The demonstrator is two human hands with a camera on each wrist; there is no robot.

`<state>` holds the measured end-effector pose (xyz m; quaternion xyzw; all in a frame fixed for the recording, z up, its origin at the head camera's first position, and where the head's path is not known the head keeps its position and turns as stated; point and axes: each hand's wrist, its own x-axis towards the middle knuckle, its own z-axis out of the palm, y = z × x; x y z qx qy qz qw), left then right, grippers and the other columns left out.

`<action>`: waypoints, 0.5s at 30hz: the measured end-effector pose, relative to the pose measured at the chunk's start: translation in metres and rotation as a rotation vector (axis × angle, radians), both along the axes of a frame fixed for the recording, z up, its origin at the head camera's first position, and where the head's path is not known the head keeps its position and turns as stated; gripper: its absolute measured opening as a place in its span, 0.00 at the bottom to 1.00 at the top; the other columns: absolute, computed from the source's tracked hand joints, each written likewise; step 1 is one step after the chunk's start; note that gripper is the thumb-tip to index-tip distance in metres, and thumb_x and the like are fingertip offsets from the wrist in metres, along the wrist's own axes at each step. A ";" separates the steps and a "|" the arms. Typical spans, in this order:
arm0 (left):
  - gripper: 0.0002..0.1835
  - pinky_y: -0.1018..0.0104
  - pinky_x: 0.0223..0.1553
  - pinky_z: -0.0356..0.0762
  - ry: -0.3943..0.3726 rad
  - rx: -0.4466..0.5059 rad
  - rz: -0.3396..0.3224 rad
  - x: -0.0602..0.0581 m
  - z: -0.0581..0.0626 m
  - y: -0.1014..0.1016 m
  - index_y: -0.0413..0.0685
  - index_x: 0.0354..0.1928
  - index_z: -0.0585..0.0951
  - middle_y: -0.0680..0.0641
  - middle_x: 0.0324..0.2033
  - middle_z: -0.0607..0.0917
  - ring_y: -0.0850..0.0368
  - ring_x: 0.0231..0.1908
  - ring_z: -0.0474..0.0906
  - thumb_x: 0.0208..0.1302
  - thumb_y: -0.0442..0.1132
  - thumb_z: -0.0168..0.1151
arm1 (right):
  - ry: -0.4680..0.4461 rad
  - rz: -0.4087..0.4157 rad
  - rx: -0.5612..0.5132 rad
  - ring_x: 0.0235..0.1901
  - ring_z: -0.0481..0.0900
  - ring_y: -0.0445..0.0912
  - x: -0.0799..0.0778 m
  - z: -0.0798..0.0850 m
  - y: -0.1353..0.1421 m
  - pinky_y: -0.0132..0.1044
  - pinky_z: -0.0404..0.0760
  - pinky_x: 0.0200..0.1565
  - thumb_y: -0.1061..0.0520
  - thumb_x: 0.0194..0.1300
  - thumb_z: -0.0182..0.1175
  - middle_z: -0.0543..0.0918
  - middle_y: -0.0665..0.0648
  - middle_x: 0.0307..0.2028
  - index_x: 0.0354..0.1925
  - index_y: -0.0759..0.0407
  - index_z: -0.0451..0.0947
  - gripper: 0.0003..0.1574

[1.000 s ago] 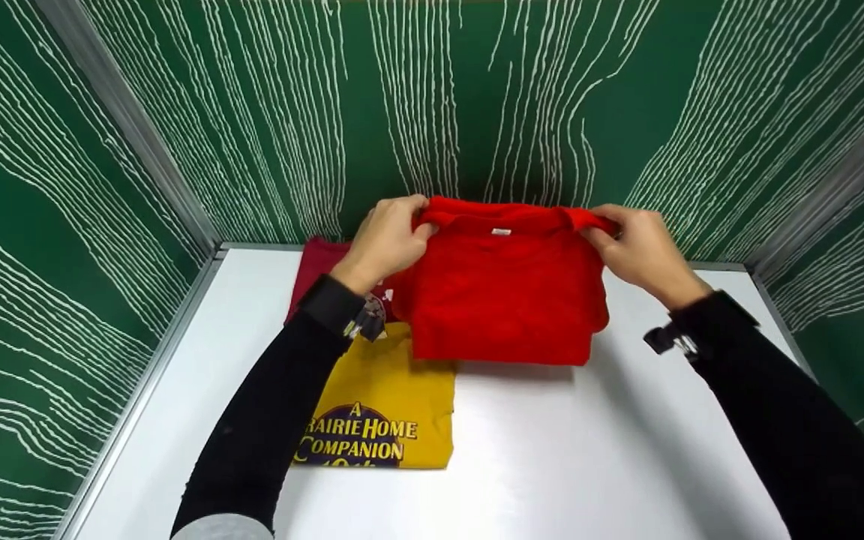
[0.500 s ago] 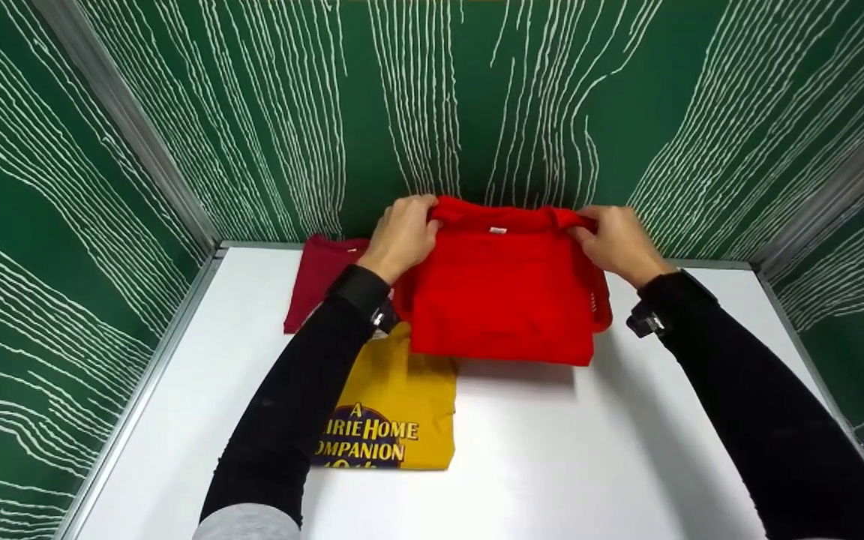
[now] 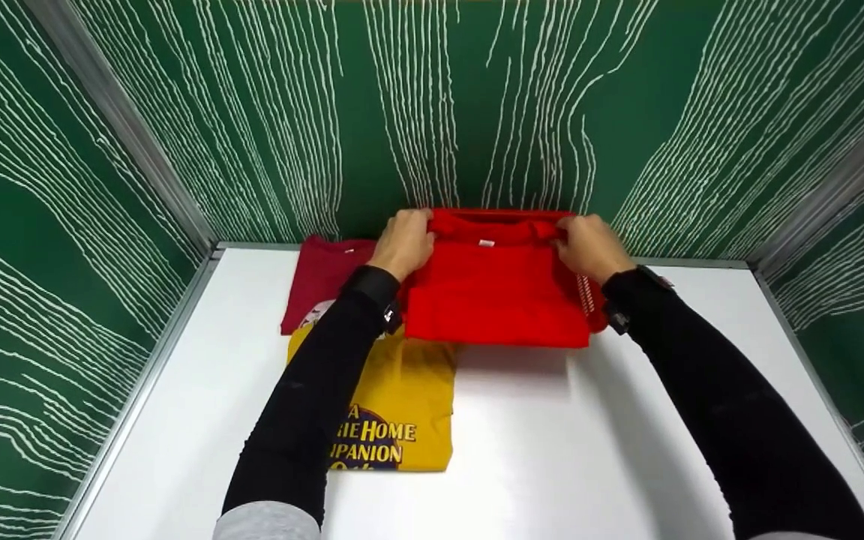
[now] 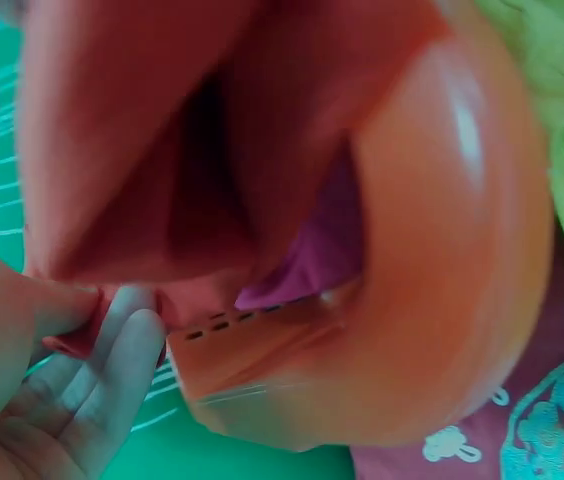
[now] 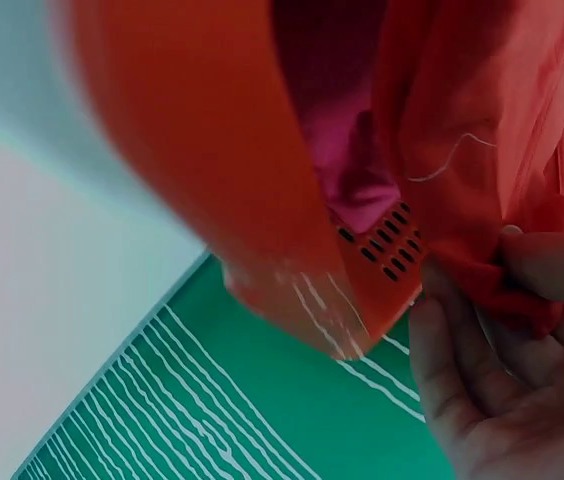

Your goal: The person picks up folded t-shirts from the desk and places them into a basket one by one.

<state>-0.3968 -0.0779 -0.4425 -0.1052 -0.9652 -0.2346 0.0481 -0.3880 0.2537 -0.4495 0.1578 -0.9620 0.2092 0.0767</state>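
A folded red T-shirt (image 3: 496, 289) with a small white neck label hangs between both hands, over a red plastic basket (image 3: 588, 296) with slotted walls. My left hand (image 3: 404, 244) pinches the shirt's left shoulder, and my right hand (image 3: 593, 244) pinches the right one. In the left wrist view the basket (image 4: 452, 290) curves below the shirt, and magenta cloth (image 4: 327, 245) lies within it. The right wrist view shows thumb and fingers of the right hand (image 5: 507, 370) on a fold of red fabric. Most of the basket's inside is hidden by the shirt.
Left of the basket lies a maroon T-shirt (image 3: 319, 281), partly behind the left forearm. A yellow printed T-shirt (image 3: 421, 390) is spread in front of it on the white table (image 3: 552, 450). Green walls (image 3: 477, 97) with white wavy lines enclose the back and sides.
The hands have come closer together, the right one moving mostly leftward. The shirt's collar edge has dropped a little, and the basket's back rim now shows behind it.
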 end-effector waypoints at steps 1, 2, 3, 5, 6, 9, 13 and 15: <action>0.15 0.50 0.59 0.88 0.001 -0.006 -0.002 0.000 -0.002 0.001 0.47 0.63 0.86 0.43 0.63 0.89 0.44 0.58 0.89 0.81 0.37 0.61 | -0.012 0.001 0.010 0.45 0.87 0.67 0.000 -0.001 -0.001 0.63 0.84 0.54 0.68 0.69 0.59 0.89 0.75 0.44 0.49 0.73 0.86 0.14; 0.15 0.50 0.59 0.88 0.002 -0.017 -0.008 -0.001 -0.004 0.001 0.46 0.64 0.86 0.42 0.63 0.89 0.43 0.58 0.89 0.81 0.37 0.61 | -0.026 0.003 0.019 0.43 0.85 0.66 0.000 -0.003 -0.002 0.62 0.83 0.53 0.68 0.68 0.59 0.89 0.74 0.42 0.48 0.72 0.86 0.14; 0.15 0.49 0.60 0.88 0.002 -0.026 -0.015 -0.001 -0.006 0.002 0.45 0.64 0.86 0.41 0.63 0.89 0.42 0.59 0.89 0.81 0.37 0.61 | -0.038 0.005 0.027 0.41 0.83 0.64 -0.001 -0.004 -0.002 0.62 0.82 0.51 0.68 0.67 0.59 0.88 0.74 0.41 0.47 0.72 0.85 0.13; 0.16 0.49 0.62 0.87 -0.001 -0.041 -0.028 -0.002 -0.010 0.003 0.44 0.64 0.86 0.40 0.63 0.89 0.40 0.59 0.89 0.81 0.37 0.60 | -0.059 0.008 0.043 0.39 0.80 0.63 -0.001 -0.006 -0.003 0.61 0.80 0.49 0.68 0.66 0.59 0.86 0.73 0.39 0.46 0.71 0.85 0.12; 0.17 0.49 0.62 0.87 -0.006 -0.045 -0.031 -0.002 -0.011 0.004 0.44 0.65 0.85 0.40 0.64 0.88 0.40 0.60 0.89 0.81 0.37 0.60 | -0.065 0.009 0.049 0.39 0.79 0.63 -0.001 -0.006 -0.003 0.61 0.80 0.49 0.68 0.66 0.59 0.85 0.72 0.39 0.45 0.71 0.84 0.12; 0.19 0.50 0.64 0.87 -0.026 -0.047 -0.029 -0.003 -0.014 0.004 0.43 0.68 0.84 0.40 0.66 0.87 0.40 0.61 0.88 0.82 0.37 0.61 | -0.086 0.012 0.049 0.39 0.78 0.63 -0.001 -0.006 -0.002 0.61 0.80 0.49 0.68 0.66 0.58 0.84 0.72 0.39 0.46 0.71 0.84 0.13; 0.20 0.50 0.66 0.85 -0.044 -0.012 -0.010 -0.005 -0.013 0.003 0.43 0.69 0.84 0.39 0.66 0.87 0.39 0.63 0.87 0.81 0.37 0.61 | -0.100 0.006 0.027 0.40 0.79 0.63 -0.002 -0.004 -0.001 0.60 0.80 0.50 0.69 0.66 0.57 0.84 0.73 0.41 0.49 0.72 0.84 0.15; 0.20 0.49 0.68 0.84 -0.052 0.015 0.000 -0.005 -0.011 0.002 0.43 0.69 0.83 0.38 0.66 0.87 0.39 0.64 0.86 0.80 0.36 0.61 | -0.101 -0.001 0.014 0.42 0.80 0.64 -0.003 -0.002 -0.001 0.61 0.81 0.52 0.69 0.67 0.57 0.85 0.75 0.43 0.52 0.74 0.84 0.17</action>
